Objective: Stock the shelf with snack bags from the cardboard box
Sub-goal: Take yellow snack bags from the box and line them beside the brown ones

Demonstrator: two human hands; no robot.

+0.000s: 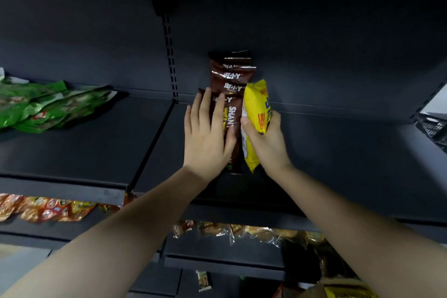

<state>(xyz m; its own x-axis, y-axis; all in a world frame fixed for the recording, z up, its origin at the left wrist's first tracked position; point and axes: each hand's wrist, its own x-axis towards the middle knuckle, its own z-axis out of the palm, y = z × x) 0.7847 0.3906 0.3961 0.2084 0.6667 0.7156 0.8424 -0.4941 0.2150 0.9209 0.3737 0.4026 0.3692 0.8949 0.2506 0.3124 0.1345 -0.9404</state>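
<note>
Right hand [266,145] curled round one yellow snack bag [256,104], bag standing on the dark shelf [338,152], touching a row of four brown bags [232,80], left hand [208,135] flat on the front brown one, fingers straight, green bags [43,106] piled far left

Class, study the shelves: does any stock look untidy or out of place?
The green foil bags at the left of the dark metal shelf lie in a tumbled heap, unlike the brown snack bags lined up neatly.
</note>
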